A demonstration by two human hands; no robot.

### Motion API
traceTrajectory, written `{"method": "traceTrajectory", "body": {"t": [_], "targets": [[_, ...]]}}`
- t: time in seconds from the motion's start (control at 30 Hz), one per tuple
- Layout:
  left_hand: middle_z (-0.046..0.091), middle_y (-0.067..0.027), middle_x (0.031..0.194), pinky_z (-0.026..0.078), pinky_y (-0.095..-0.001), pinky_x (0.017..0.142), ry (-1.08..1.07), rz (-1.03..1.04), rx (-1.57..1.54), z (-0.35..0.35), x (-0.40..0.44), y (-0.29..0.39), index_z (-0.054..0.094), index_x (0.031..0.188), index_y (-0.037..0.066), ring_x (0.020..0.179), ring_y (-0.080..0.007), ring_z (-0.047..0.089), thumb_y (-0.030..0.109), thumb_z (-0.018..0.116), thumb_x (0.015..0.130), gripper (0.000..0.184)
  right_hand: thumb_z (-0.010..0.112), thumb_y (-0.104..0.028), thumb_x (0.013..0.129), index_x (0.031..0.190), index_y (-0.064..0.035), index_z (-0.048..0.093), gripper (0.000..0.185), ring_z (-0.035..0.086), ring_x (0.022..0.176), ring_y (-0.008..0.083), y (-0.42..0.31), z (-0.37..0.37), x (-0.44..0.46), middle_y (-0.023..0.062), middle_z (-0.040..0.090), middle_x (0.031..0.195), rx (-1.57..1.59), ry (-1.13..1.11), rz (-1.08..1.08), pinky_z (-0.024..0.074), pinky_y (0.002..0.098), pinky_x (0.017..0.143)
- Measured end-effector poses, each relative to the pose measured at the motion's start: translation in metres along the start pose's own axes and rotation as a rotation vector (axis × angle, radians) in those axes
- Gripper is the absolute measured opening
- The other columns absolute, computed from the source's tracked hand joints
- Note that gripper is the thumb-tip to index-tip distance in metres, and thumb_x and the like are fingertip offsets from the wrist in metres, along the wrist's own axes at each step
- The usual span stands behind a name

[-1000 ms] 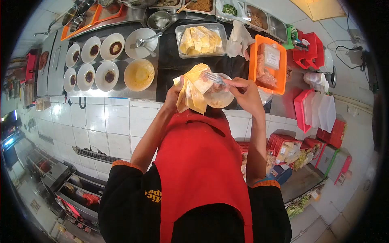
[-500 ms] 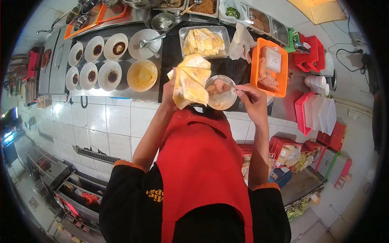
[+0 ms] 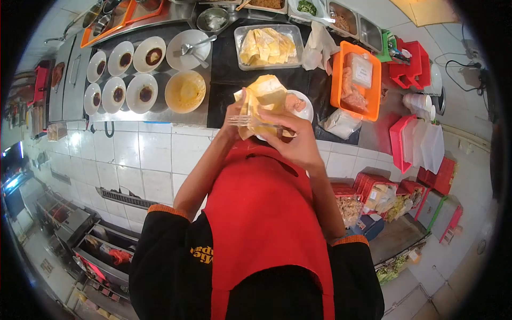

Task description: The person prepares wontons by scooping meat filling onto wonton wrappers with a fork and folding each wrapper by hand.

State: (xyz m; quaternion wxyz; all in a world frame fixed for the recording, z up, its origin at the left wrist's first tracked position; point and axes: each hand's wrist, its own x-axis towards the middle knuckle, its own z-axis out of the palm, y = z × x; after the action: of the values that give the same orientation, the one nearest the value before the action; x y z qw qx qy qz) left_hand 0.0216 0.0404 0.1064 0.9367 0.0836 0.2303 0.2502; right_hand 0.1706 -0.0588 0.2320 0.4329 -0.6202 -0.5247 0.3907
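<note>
My left hand [image 3: 233, 116] is closed on a fanned stack of yellow wonton wrappers [image 3: 266, 92] in front of my apron. My right hand [image 3: 296, 140] grips a fork [image 3: 241, 121], its tines pointing left across the lower part of the wrappers. Its fingers touch the wrappers too. Partly hidden behind the wrappers and right hand is a bowl [image 3: 308, 112] with pinkish minced filling [image 3: 294, 103]. Beyond them, a clear tray [image 3: 296, 33] holds more folded yellow wrappers.
To the left, several white bowls [image 3: 143, 109] with dark sauce stand on the steel counter, beside a yellow-stained bowl [image 3: 185, 101] and a bowl with cutlery [image 3: 176, 50]. An orange basket [image 3: 337, 80] with packed food sits right, near a plastic bag [image 3: 341, 125].
My right hand has moved left from the filling bowl to the wrappers, bringing the fork across them. The wrappers are now held closer to the right hand, covering part of the bowl.
</note>
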Motion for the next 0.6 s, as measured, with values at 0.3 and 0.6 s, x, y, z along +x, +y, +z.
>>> {"method": "traceTrajectory", "body": {"t": [0.3, 0.6], "targets": [[0.059, -0.0202, 0.134, 0.054, -0.0486, 0.099, -0.003, -0.217, -0.141, -0.115, -0.005, -0.033, 0.044, 0.142, -0.001, 0.118, -0.0348, 0.062, 0.050, 0.036, 0.105, 0.063, 0.062, -0.003, 0.086, 0.105, -0.0130, 0.078, 0.026, 0.070, 0.087, 0.0325, 0.168, -0.038, -0.045, 0.0173, 0.070, 0.093, -0.586, 0.105, 0.400, 0.0530, 0.0391, 0.074], [0.056, -0.0209, 0.137, 0.052, -0.0464, 0.101, -0.027, -0.235, -0.174, -0.133, -0.005, -0.035, 0.042, 0.144, -0.001, 0.120, -0.0346, 0.061, 0.049, 0.037, 0.105, 0.063, 0.062, -0.008, 0.087, 0.102, -0.0098, 0.077, 0.021, 0.068, 0.091, 0.0367, 0.170, -0.016, -0.046, 0.0148, 0.070, 0.098, -0.502, 0.125, 0.469, 0.0534, 0.0422, 0.080]]}}
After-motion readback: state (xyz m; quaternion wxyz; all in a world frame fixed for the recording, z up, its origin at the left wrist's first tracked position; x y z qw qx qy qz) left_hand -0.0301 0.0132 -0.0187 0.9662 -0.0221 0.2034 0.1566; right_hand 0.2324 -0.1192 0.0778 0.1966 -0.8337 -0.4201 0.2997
